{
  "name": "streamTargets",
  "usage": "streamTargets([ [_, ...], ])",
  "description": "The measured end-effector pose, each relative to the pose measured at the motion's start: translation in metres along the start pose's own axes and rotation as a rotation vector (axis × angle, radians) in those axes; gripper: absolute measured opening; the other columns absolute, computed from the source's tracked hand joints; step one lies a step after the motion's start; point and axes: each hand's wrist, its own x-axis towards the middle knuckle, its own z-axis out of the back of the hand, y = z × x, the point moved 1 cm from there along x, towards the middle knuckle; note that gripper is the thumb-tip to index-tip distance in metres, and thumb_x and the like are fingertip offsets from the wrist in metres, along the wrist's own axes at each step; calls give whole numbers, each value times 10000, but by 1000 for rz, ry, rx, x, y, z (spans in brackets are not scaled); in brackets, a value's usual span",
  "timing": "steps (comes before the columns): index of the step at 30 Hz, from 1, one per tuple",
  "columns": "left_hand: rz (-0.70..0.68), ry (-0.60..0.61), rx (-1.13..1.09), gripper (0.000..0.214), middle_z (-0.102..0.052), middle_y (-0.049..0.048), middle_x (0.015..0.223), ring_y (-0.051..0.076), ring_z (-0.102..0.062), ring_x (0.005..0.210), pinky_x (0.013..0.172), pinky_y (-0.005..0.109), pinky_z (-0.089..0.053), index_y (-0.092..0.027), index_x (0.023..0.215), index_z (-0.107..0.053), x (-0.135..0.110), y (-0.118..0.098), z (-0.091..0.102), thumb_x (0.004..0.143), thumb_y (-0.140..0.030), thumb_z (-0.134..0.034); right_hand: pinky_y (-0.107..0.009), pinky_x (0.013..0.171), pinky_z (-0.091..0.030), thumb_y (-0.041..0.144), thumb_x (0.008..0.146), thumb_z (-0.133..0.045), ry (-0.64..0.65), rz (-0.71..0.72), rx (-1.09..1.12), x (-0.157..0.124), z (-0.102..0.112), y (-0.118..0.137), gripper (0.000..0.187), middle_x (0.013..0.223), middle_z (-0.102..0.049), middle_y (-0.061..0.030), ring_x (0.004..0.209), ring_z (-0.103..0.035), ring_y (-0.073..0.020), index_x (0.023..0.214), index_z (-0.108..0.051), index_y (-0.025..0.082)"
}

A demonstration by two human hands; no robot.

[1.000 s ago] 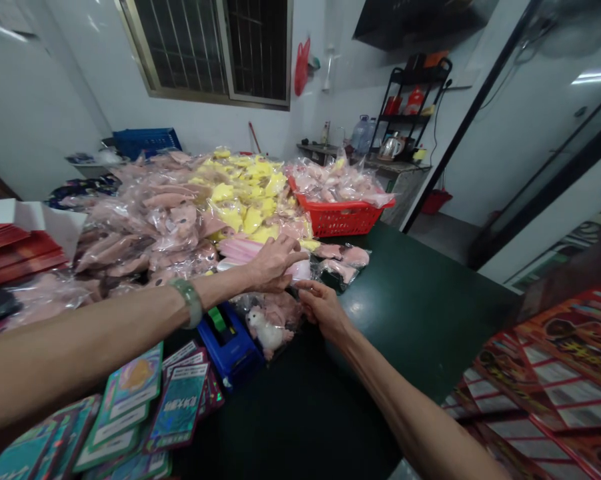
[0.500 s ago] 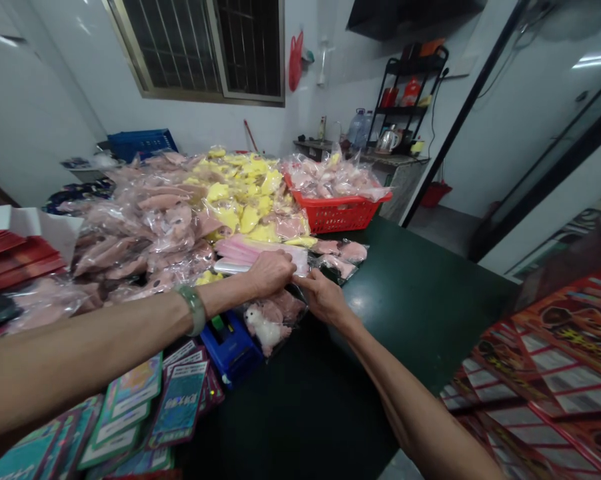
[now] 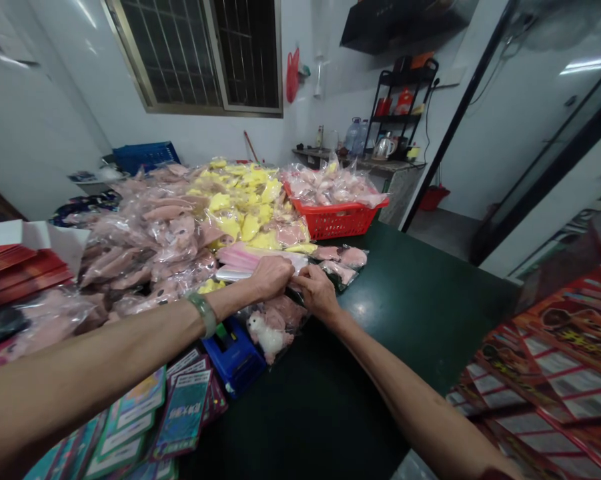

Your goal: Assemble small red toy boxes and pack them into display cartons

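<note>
Gripping a clear packet of pink strips [image 3: 260, 259]: the left grip [image 3: 271, 277] is curling closed over its near edge, and the right grip [image 3: 316, 292] is pinching its end. The packet is resting on heaped pink bags at the edge of the dark green bench [image 3: 405, 313], just above a blue tape dispenser [image 3: 234, 355] and a bagged white plush toy [image 3: 265, 335], with a red basket [image 3: 337, 227] beyond.
</note>
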Motion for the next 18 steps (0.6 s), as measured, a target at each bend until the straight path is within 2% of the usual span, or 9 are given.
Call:
streamTargets([
  [3,19,-30,-49,225,-644,31,824,146,-610,759,701,328,-498,-125,834,-616,1,6,-4,854,-340,-553,-262,718,-389,151,886,-435,-28,-6,34,-1,-5,-5,289,811,-535,-54,807,-477,-165,948,-710,213],
  [7,22,-96,-95,154,-652,32,725,149,-598,677,605,267,-438,-147,791,-657,0,13,-8,807,-252,-545,-275,730,-396,178,890,-445,-70,-28,77,0,-9,-7,280,833,-545,-62,818,-490,-169,972,-711,205],
  [12,11,-175,-56,223,-643,99,923,210,-606,809,588,277,-389,-150,936,-646,-5,10,-2,784,-215,-496,-318,781,-387,203,898,-439,-88,-13,139,-1,-11,-8,294,870,-582,-67,864,-495,-191,1073,-675,223],
  [18,-54,-133,20,180,-635,108,833,236,-593,800,568,296,-360,-143,786,-667,-1,2,5,785,-195,-494,-295,764,-424,154,893,-398,-67,3,255,-2,-12,-14,308,862,-629,-61,847,-531,-176,964,-694,201],
])
